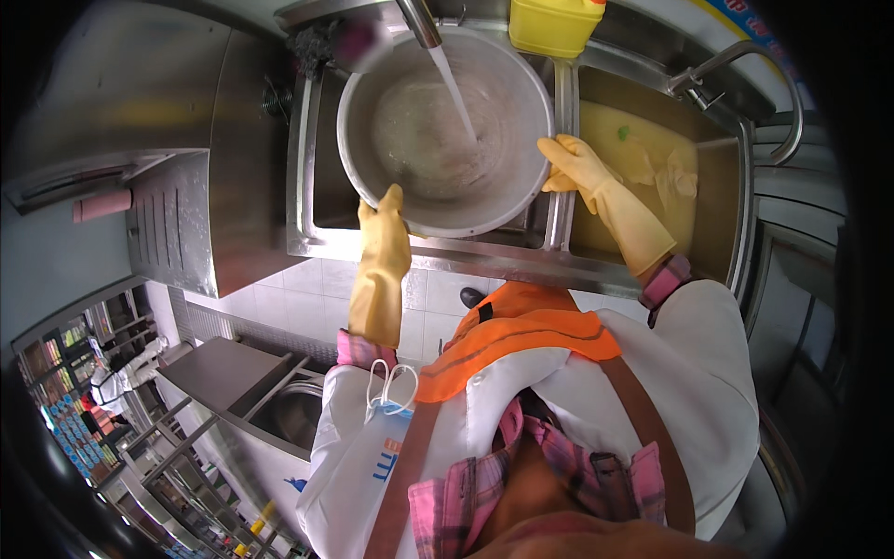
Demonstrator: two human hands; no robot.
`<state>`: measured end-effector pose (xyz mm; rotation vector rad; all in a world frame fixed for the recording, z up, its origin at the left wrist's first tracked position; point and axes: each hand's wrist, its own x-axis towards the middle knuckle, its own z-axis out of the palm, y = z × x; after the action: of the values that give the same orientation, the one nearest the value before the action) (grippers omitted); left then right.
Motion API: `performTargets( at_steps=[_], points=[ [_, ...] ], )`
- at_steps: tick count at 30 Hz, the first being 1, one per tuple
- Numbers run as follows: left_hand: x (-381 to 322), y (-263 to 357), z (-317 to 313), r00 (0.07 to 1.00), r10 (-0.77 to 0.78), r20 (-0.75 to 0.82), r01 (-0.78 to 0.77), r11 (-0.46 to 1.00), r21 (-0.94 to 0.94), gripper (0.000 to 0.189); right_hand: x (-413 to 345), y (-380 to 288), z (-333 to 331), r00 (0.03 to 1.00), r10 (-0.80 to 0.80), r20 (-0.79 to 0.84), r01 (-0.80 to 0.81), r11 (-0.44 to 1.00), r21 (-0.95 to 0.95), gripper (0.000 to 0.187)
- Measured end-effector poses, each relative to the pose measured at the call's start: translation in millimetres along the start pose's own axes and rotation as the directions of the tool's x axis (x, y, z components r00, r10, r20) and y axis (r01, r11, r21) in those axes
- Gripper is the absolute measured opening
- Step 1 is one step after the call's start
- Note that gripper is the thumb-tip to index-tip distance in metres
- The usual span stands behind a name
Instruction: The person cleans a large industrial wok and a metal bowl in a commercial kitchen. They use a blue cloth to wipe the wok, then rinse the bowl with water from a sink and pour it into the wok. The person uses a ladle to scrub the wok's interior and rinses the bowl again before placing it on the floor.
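A large round metal basin (412,175) rests over the left bowl of a stainless steel double sink (447,255). Water streams into it from a faucet (421,24) above. My left hand (383,244), in a yellow rubber glove, grips the basin's near-left rim with the thumb on top. On the right rim, my right hand (580,168) holds on in a matching glove; some of its fingers are hidden under the edge. A shallow layer of water appears to cover the basin's bottom.
Cloudy yellowish water (639,189) with pale pieces and a green scrap fills the right bowl. A curved second faucet (789,91) rises beyond it. Behind the basin stand a yellow plastic jug (552,28) and a dark scouring pad (314,45). A steel cabinet (251,154) borders the left.
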<state>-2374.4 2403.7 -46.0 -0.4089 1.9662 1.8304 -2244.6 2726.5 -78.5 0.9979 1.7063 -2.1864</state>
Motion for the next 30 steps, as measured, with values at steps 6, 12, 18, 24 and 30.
performTargets(
  at_steps=[6, 12, 18, 24, 30],
  points=[
    [15, 78, 21, 0.979, 0.148, 0.139, -0.201, 0.606, 0.77, 0.064, -9, 15, -16, 0.993, -0.04, -0.11, 0.043, 0.998, 0.034, 0.058],
    [80, 53, 32, 0.37, 0.628, 0.685, -0.752, -0.23, 0.618, 0.064, 6, -3, -26, 0.979, -0.119, -0.162, 0.137, 0.985, 0.103, 0.05],
    [85, 58, 39, 0.28, 0.506, 0.816, -0.587, -0.583, 0.562, 0.073, 68, -48, -23, 0.953, -0.252, -0.169, 0.263, 0.964, 0.046, 0.046],
    [91, 54, 36, 0.348, 0.127, 0.929, 0.38, -0.925, -0.016, 0.082, 171, -106, 14, 0.91, -0.4, -0.112, 0.385, 0.913, -0.135, 0.042],
    [76, 74, -10, 0.241, 0.594, 0.767, -0.667, -0.472, 0.576, 0.074, 268, -131, 39, 0.889, -0.457, 0.034, 0.425, 0.796, -0.432, 0.045]
  ],
)
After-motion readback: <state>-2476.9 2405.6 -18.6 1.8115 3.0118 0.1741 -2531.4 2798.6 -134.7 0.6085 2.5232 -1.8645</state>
